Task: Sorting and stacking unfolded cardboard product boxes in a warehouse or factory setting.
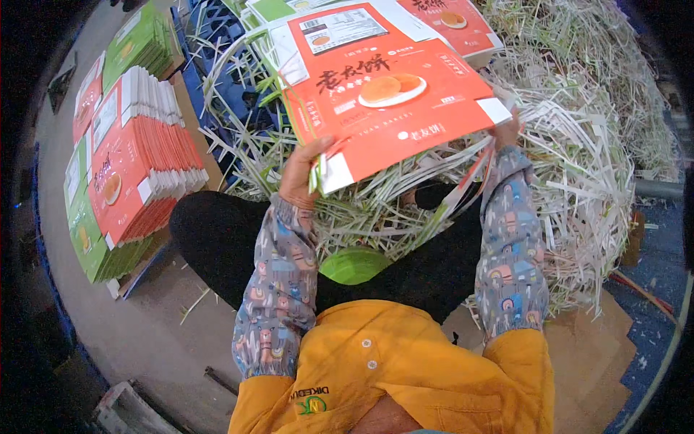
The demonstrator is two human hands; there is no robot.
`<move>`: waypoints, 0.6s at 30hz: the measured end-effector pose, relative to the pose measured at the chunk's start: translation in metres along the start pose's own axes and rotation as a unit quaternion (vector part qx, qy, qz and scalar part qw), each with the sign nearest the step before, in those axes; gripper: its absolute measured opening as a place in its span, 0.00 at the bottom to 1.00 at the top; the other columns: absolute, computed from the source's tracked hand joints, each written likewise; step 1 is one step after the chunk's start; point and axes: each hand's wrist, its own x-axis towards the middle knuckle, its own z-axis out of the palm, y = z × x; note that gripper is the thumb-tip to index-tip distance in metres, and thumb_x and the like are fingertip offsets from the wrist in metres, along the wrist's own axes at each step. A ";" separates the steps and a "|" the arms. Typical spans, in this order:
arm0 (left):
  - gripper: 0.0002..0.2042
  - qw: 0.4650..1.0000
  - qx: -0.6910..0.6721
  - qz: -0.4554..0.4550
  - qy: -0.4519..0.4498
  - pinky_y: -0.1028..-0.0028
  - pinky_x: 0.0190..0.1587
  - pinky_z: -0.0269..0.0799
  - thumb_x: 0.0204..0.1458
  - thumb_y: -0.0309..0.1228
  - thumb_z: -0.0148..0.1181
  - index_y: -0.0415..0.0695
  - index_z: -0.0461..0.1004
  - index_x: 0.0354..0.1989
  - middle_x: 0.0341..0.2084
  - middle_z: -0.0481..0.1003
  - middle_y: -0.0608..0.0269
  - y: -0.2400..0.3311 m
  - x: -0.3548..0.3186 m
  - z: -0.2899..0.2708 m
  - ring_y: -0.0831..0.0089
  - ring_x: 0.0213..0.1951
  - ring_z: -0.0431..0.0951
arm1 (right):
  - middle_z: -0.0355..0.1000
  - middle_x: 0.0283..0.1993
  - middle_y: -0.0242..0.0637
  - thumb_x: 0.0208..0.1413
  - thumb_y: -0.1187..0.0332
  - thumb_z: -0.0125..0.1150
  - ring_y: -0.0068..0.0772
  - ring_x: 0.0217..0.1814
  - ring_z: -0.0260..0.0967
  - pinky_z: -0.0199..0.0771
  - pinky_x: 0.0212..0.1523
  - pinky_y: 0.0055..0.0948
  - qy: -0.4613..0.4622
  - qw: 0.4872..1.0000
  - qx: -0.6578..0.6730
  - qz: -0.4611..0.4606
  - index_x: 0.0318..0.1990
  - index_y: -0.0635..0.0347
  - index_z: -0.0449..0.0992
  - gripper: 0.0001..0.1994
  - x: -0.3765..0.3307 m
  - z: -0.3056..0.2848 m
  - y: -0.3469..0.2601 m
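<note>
A flat, unfolded orange-red carton [405,130] with a printed pastry picture and white corner flaps is held out before me. My left hand [302,172] grips its near left corner, thumb on top. At the near right corner my right hand [507,129] grips it too, with its fingers mostly hidden behind the sheet. Green edges show along the carton's left side, so I cannot tell whether one sheet or more is held. Beyond it lie another orange-red carton [473,45] and green and white ones [273,9].
Stacks of flat orange-red cartons [119,173] and green cartons [137,54] stand on the left. Shredded paper strips [571,159] heap up at the right and under the held carton. A blue pallet [217,43] lies beyond, and a round green thing [354,265] sits between my legs.
</note>
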 end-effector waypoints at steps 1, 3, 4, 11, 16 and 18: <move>0.18 1.000 -0.001 -0.005 0.002 0.69 0.38 0.74 0.41 0.23 0.55 0.35 0.63 0.44 0.35 0.72 0.55 -0.003 -0.002 0.000 0.66 0.34 0.75 | 0.66 0.35 0.42 0.48 0.65 0.51 0.34 0.35 0.63 0.62 0.37 0.33 -0.063 0.995 0.066 -0.051 0.44 0.63 0.64 0.16 -0.006 0.008 -0.007; 0.18 1.000 -0.014 -0.024 -0.006 0.70 0.38 0.73 0.41 0.24 0.56 0.35 0.64 0.43 0.35 0.72 0.55 -0.013 0.002 0.006 0.67 0.34 0.75 | 0.63 0.44 0.50 0.44 0.67 0.54 0.44 0.50 0.58 0.53 0.52 0.39 -0.180 0.954 0.189 -0.148 0.45 0.70 0.62 0.21 -0.020 0.017 -0.017; 0.18 1.000 -0.015 -0.020 -0.001 0.70 0.38 0.73 0.41 0.24 0.56 0.35 0.64 0.43 0.35 0.72 0.55 -0.015 0.005 0.003 0.67 0.34 0.75 | 0.63 0.44 0.50 0.44 0.67 0.54 0.44 0.50 0.58 0.53 0.52 0.39 -0.186 0.952 0.190 -0.149 0.45 0.70 0.62 0.21 -0.034 0.017 -0.029; 0.17 0.998 0.030 -0.048 0.026 0.71 0.35 0.74 0.42 0.23 0.56 0.35 0.64 0.42 0.35 0.72 0.55 -0.032 0.008 0.004 0.68 0.33 0.75 | 0.62 0.45 0.44 0.47 0.68 0.54 0.41 0.47 0.60 0.57 0.50 0.36 0.084 0.972 0.216 -0.043 0.49 0.66 0.59 0.21 -0.196 -0.018 -0.106; 0.18 0.998 0.026 -0.044 -0.021 0.72 0.36 0.73 0.43 0.24 0.56 0.35 0.62 0.44 0.37 0.71 0.56 -0.052 0.005 0.012 0.70 0.34 0.75 | 0.63 0.49 0.41 0.49 0.61 0.55 0.34 0.47 0.64 0.66 0.46 0.34 -0.239 0.665 0.662 0.250 0.51 0.61 0.58 0.24 -0.226 0.002 -0.137; 0.19 0.997 0.063 -0.033 -0.010 0.73 0.39 0.71 0.42 0.25 0.57 0.36 0.63 0.45 0.38 0.71 0.59 -0.064 0.000 0.014 0.73 0.36 0.73 | 0.63 0.49 0.40 0.49 0.60 0.55 0.34 0.48 0.64 0.67 0.46 0.35 -0.227 0.611 0.699 0.295 0.50 0.61 0.58 0.24 -0.220 0.011 -0.141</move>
